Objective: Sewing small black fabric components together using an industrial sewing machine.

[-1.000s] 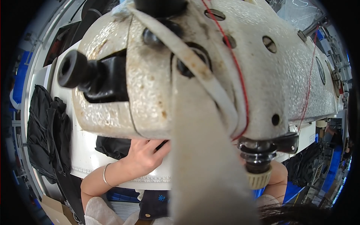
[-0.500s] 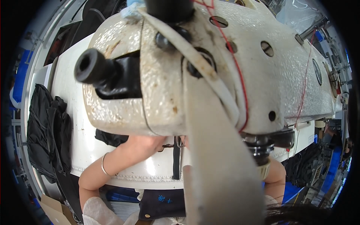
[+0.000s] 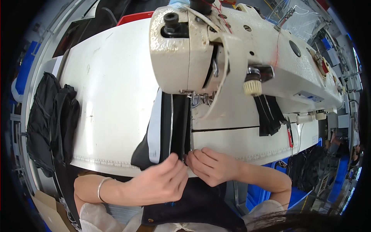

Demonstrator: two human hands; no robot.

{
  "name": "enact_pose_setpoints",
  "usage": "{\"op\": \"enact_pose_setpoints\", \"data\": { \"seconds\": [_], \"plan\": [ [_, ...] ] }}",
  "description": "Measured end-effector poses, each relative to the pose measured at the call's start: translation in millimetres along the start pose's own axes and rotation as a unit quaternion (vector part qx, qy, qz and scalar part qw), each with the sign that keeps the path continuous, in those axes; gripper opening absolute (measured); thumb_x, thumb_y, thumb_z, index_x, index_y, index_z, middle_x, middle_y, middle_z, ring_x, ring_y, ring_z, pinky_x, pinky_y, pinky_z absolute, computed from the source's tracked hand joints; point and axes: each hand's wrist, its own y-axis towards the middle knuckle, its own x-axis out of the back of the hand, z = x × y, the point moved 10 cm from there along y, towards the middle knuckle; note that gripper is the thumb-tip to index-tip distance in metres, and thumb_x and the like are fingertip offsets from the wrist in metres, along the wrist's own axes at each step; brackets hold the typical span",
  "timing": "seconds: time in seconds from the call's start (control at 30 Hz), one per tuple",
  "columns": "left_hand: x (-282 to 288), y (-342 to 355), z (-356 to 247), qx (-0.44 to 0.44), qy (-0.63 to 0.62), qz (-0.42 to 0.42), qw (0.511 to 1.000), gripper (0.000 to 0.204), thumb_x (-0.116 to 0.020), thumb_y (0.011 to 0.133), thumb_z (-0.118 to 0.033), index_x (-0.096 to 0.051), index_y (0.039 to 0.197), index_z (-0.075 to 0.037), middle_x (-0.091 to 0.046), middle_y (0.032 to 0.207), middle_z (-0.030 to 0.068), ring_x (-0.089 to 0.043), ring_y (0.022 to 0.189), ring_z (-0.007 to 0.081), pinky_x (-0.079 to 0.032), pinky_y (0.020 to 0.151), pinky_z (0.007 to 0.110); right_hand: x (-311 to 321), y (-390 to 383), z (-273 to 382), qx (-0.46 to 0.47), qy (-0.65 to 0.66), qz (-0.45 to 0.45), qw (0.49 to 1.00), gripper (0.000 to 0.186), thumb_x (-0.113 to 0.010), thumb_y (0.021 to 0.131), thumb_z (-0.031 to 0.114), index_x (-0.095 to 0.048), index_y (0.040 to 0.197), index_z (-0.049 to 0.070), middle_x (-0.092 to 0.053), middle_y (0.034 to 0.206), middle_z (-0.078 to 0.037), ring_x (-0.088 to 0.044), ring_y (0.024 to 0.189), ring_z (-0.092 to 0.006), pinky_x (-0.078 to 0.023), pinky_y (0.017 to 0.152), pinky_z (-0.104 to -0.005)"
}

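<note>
A black fabric piece (image 3: 179, 123) lies on the white table and runs from the presser foot of the sewing machine (image 3: 170, 65) to the front edge. A thin silvery line runs down its length, and a pale blue-grey strip (image 3: 154, 133) lies along its left side. My left hand (image 3: 164, 181), with a bracelet at the wrist, is closed at the near end of this fabric. Close beside it, my right hand (image 3: 211, 166) pinches the fabric's near right edge. The fingers partly hide the cloth between them.
Black strips with silvery lines (image 3: 266, 114) lie under the machine arm, beside red-handled snips (image 3: 290, 133). A black fabric pile (image 3: 52, 120) rests at the left. A printed ruler (image 3: 104, 164) follows the table's front edge. A cardboard box (image 3: 50, 210) stands at lower left.
My view has drawn back from the machine head. Both hands have come from beneath it to the table's front edge. The black fabric with its pale strip now shows between machine and hands.
</note>
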Motion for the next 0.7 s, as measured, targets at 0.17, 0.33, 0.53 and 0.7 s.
{"op": "enact_pose_setpoints", "data": {
  "seconds": [0.17,0.33,0.53,0.7],
  "plan": [
    [-8.6,-30.2,-6.6,0.164,0.025,-0.118,0.979,0.014,-0.059,0.066,-0.007,-0.063,0.078,-0.001,-0.046,0.07,0.0014,-0.047,0.065,0.0145,-0.041,0.067,0.026,14.1,-4.3,-5.0,-0.072,-0.019,-0.074,0.994,0.03,-0.061,0.074,0.009,-0.065,0.099,-0.007,-0.06,0.099,-0.013,-0.059,0.088,-0.0225,-0.049,0.072,-0.0316],
    [-9.9,-38.7,-7.4,0.185,0.025,-0.206,0.961,0.021,-0.061,0.063,-0.006,-0.065,0.084,-0.002,-0.05,0.076,0.0024,-0.049,0.069,0.0153,-0.042,0.067,0.027,27.2,-2.7,-11.0,-0.082,0.003,-0.126,0.989,0.024,-0.062,0.075,0.008,-0.065,0.095,-0.005,-0.061,0.096,-0.012,-0.06,0.088,-0.0226,-0.049,0.068,-0.0301],
    [-9.2,-50.0,16.8,0.241,-0.107,-0.24,0.934,0.029,-0.059,0.064,0.005,-0.067,0.091,-0.001,-0.058,0.091,0.0068,-0.056,0.076,0.0185,-0.047,0.067,0.03,32.0,-3.2,-10.4,-0.076,0.014,-0.156,0.985,0.018,-0.062,0.076,0.007,-0.065,0.09,-0.004,-0.061,0.094,-0.012,-0.061,0.087,-0.0229,-0.05,0.068,-0.0303],
    [-8.0,-98.3,119.7,0.448,-0.428,-0.273,0.736,0.031,-0.047,0.075,0.017,-0.066,0.096,0.004,-0.065,0.094,0.0168,-0.061,0.083,0.0205,-0.051,0.075,0.029,-2.5,-14.6,-4.1,-0.07,0.064,-0.024,0.995,0.021,-0.062,0.07,0.009,-0.064,0.086,-0.004,-0.061,0.096,-0.012,-0.059,0.095,-0.0247,-0.049,0.077,-0.0323]
  ]
}}
